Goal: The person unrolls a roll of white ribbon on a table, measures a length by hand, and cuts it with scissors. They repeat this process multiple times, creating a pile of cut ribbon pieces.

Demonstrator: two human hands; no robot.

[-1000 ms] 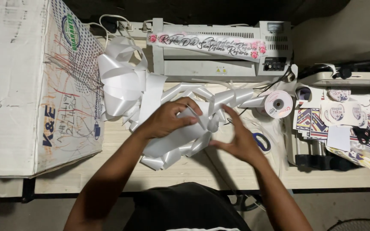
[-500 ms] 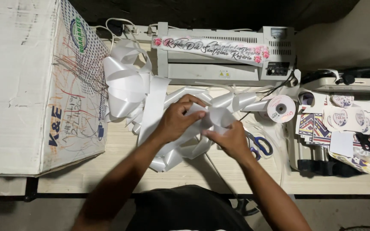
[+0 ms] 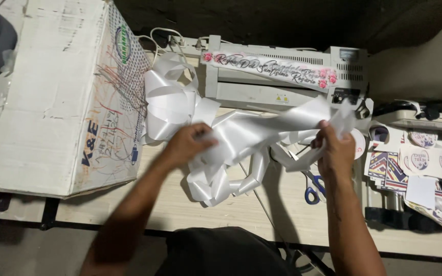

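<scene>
- Head view: the left hand (image 3: 185, 145) pinches a bunch of white ribbon (image 3: 262, 130) near the middle of the tabletop (image 3: 180, 204); its fingers are closed on the ribbon.
- Right hand (image 3: 336, 151) grips the far-right end of the same band, fingers closed around it, raised just above the tabletop.
- Long axis: the stretched band runs left to right between the two hands, rising slightly toward the right. Each hand holds one end, so neither is nearer.
- Loose loops (image 3: 216, 184) of the ribbon hang below the left hand onto the tabletop; a further coil (image 3: 170, 102) lies far left, beside the cardboard box (image 3: 52, 102).
- Blue-handled scissors (image 3: 313, 189) lie near the right forearm, partly covered by it.
- Laminator (image 3: 282, 76) stands at the far edge, a printed strip on top.
- Hidden: the ribbon roll (image 3: 358, 143) is mostly behind the right hand; the left fingertips are buried in ribbon. Stickers (image 3: 425, 158) at right are cut off by the frame.
</scene>
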